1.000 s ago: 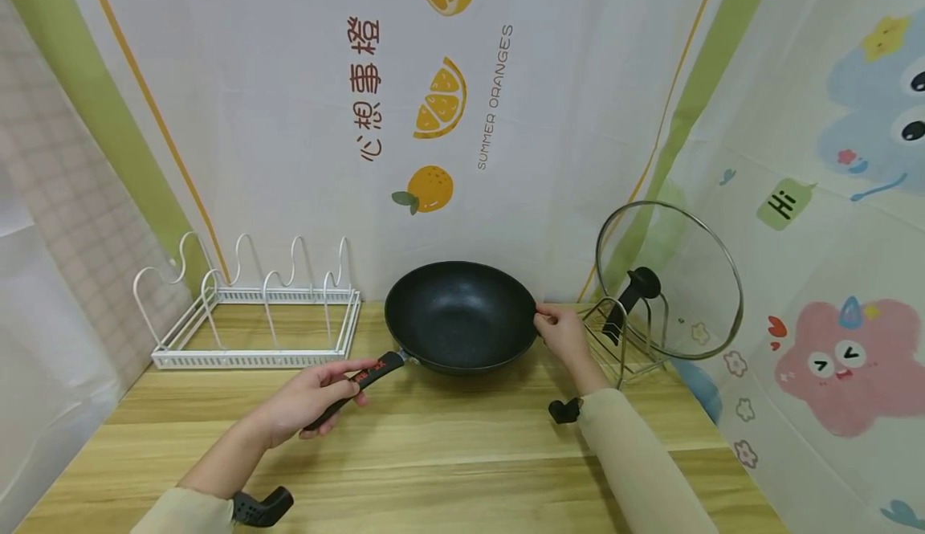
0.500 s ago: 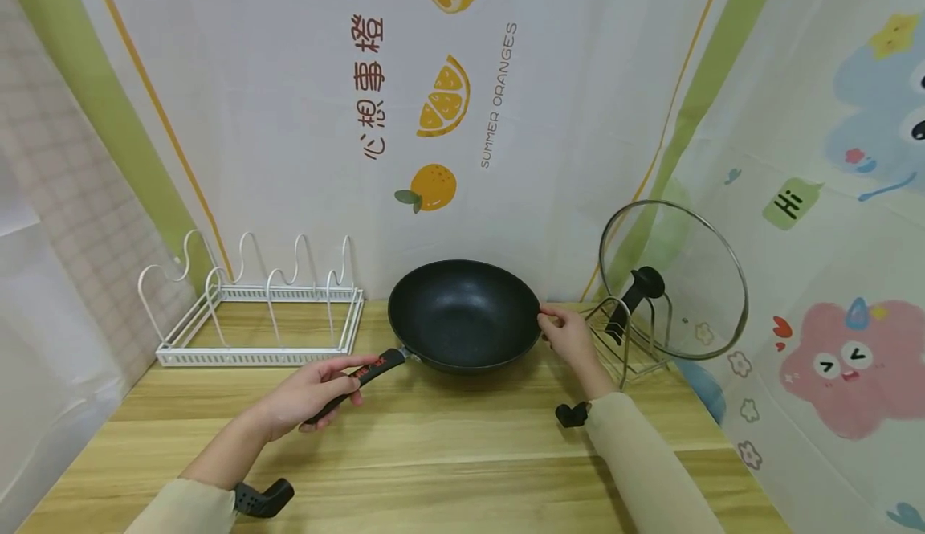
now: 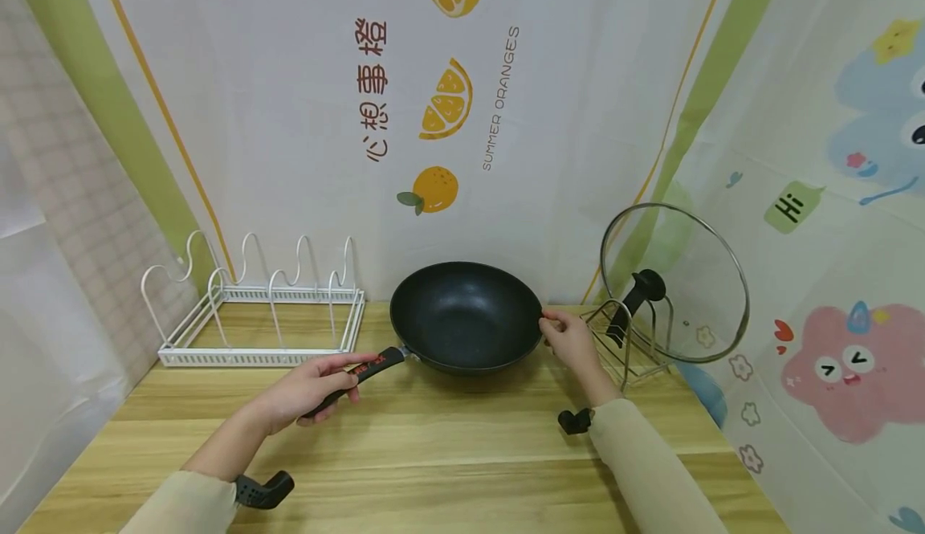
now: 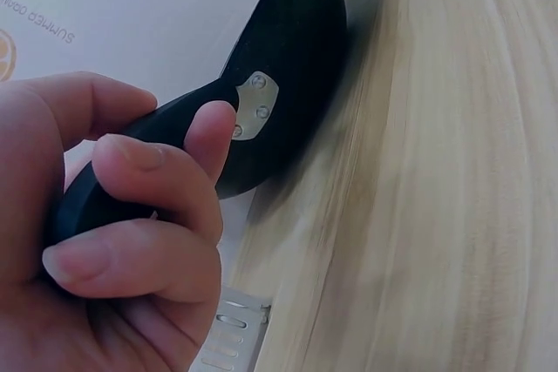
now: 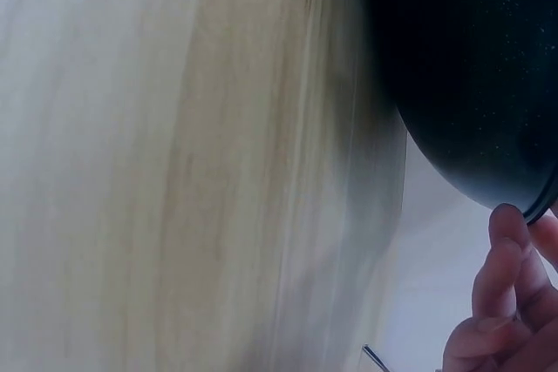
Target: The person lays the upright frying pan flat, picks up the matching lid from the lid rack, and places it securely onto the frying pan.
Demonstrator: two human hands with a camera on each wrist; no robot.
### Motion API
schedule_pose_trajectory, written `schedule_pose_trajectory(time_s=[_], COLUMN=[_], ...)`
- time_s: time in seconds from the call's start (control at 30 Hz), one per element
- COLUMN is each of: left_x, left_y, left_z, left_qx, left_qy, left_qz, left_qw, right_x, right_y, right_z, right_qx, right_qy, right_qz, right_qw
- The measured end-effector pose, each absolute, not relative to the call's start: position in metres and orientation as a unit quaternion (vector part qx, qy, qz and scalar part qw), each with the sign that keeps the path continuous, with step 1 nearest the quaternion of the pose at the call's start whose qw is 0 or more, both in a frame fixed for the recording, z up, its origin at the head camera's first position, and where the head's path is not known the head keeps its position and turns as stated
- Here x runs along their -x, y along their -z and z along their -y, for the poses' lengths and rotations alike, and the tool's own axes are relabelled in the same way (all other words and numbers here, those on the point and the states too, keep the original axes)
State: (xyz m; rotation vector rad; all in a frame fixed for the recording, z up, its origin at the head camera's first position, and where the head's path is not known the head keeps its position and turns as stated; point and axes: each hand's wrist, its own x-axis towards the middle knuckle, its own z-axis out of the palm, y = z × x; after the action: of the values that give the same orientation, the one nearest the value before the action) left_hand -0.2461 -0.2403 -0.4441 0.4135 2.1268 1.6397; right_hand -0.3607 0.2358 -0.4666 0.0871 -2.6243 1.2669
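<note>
A black wok (image 3: 466, 317) stands at the back middle of the table, its hollow side up. My left hand (image 3: 311, 393) grips the wok's black handle (image 3: 379, 364), which carries red lettering; in the left wrist view the fingers (image 4: 144, 176) curl round it and a riveted metal plate (image 4: 259, 106) joins handle to bowl. On the opposite side my right hand (image 3: 571, 343) pinches the wok's rim between thumb and fingers. The right wrist view shows those fingertips (image 5: 508, 226) right at the rim, beside the dark outside of the wok (image 5: 471, 84).
Left of the wok is a white wire rack (image 3: 253, 357) with tall looped dividers. On the right a glass lid (image 3: 694, 277) with a black knob leans upright in a small metal rack (image 3: 625, 357), close to the right forearm. A printed curtain (image 3: 289, 156) hangs behind the wooden table (image 3: 433, 462).
The head view has shifted slightly, so everything sits a little further right. Both hands keep their hold on the wok, which stays in the same place between the racks.
</note>
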Motion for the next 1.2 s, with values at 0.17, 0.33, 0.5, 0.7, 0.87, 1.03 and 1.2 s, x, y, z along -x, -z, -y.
schedule_pose_trajectory(time_s=[0.17,0.33,0.5,0.7,0.87,1.03,1.2], left_x=[0.249,0.252,0.254,0.257,0.258,0.258,0.259], left_y=[0.445,0.446,0.445,0.445,0.447,0.448,0.449], left_z=[0.243,0.245,0.247,0.250,0.251,0.253,0.254], left_qx=[-0.146,-0.148,-0.155,-0.158,-0.158,-0.163,-0.165], left_qy=[-0.588,-0.587,-0.583,-0.582,-0.584,-0.579,-0.582], left_qz=[-0.769,-0.771,-0.772,-0.773,-0.776,-0.783,-0.783], left_qw=[0.206,0.200,0.198,0.195,0.178,0.156,0.146], right_x=[0.359,0.357,0.355,0.351,0.347,0.346,0.345], right_y=[0.467,0.466,0.466,0.466,0.466,0.468,0.467], right_z=[-0.236,-0.236,-0.236,-0.234,-0.233,-0.232,-0.232], right_qx=[-0.026,-0.023,-0.021,-0.021,-0.020,-0.021,-0.021], right_qy=[-0.426,-0.416,-0.401,-0.405,-0.409,-0.408,-0.406], right_qz=[0.898,0.902,0.907,0.905,0.902,0.902,0.903], right_qw=[0.111,0.113,0.123,0.132,0.136,0.141,0.143])
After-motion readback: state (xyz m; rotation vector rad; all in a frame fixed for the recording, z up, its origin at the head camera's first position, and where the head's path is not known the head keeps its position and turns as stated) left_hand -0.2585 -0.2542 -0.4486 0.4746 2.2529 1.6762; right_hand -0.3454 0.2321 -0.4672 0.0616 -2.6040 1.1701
